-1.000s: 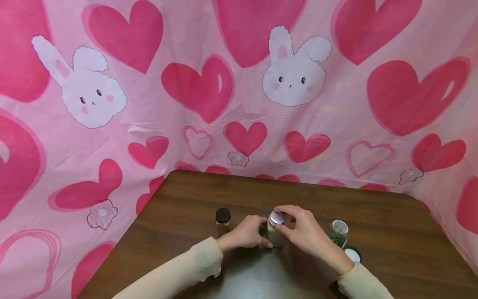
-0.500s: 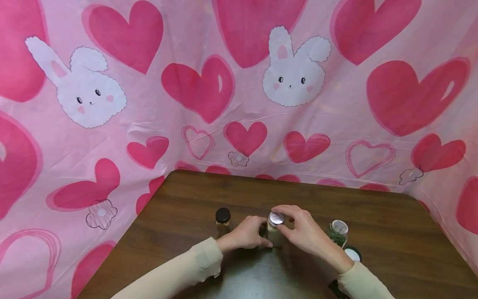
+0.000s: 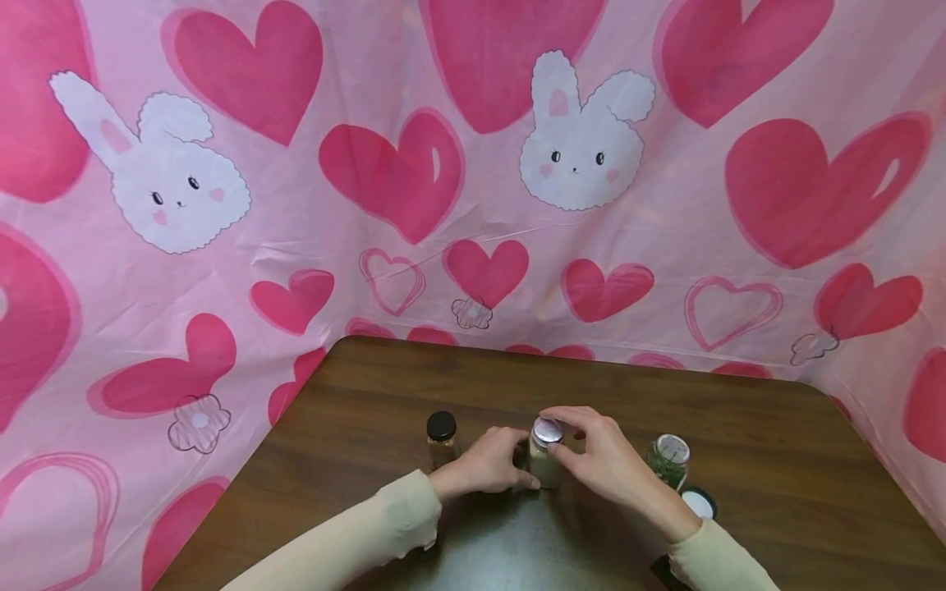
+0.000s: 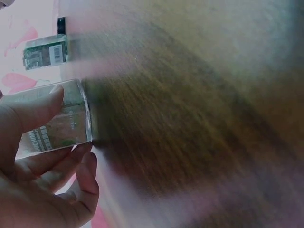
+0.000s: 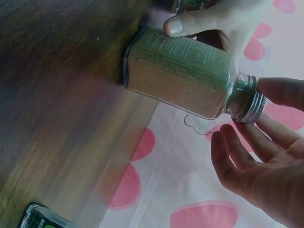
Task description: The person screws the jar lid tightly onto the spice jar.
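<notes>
Jar (image 3: 545, 468): one, glass, pale contents; upright on the table (image 3: 488, 377), between the hands. Left hand (image 3: 488, 461): gripping, thumb and fingers about the jar's lower body. Right hand (image 3: 602, 451): thumb and fingertips pinching the silver lid (image 3: 548, 432), other fingers clear. Left of the left hand: black-topped jar (image 3: 442, 442). Right of the right hand: green jar (image 3: 668, 464), loose cap (image 3: 698, 503) near it. Step, as judged: working the lid. Advised: left grip low and firm, base flat; fingertips level on the rim, short even turns, no sideways pull. Probable risk: smooth glass spinning within the left grip.
</notes>
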Motion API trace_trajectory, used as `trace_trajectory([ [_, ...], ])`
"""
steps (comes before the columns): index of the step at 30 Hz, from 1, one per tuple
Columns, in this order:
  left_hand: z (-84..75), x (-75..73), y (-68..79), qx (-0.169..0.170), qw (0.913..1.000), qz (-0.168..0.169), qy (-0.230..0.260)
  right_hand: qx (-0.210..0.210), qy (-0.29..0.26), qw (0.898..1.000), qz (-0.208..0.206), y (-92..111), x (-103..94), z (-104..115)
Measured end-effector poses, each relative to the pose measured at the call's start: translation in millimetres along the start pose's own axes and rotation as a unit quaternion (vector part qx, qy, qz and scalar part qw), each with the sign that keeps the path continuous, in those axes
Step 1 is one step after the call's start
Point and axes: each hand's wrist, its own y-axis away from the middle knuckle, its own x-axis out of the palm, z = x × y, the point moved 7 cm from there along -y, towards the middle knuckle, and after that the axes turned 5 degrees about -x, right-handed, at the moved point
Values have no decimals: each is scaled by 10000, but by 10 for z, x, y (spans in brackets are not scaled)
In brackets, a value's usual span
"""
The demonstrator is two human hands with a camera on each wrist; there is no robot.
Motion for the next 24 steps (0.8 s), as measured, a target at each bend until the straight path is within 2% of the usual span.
trace_trajectory([
  [24,2,9,9,-16,10000,-51,-67,151,-9,9994,-309,65,15,-42],
])
